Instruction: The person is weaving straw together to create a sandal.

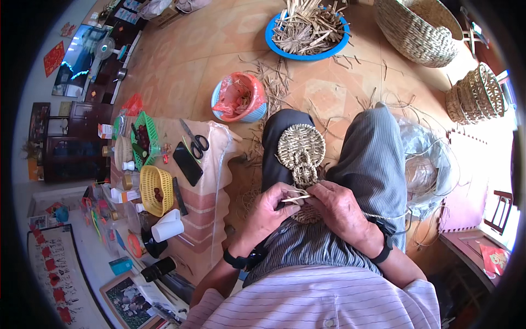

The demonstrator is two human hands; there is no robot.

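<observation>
A woven straw piece [301, 143] lies along my lap, with a round flat disc at its far end and a narrower knotted part running toward me. Its near part is mostly hidden under my hands. My left hand [271, 208] pinches a pale straw strand [296, 197] between thumb and fingers. My right hand [341, 213] is closed at the narrow part of the weave, its fingertips meeting the same strand. Exactly what lies under the right fingers is hidden. Both hands nearly touch each other.
Left stands a cloth-covered table [205, 211] with scissors [198, 143], a black phone [188, 164], a yellow basket [155, 189] and a white cup [167, 225]. Ahead are a lined bucket [239, 97] and a blue basin [310, 50] of dry strips. Woven baskets [419, 35] stand at right.
</observation>
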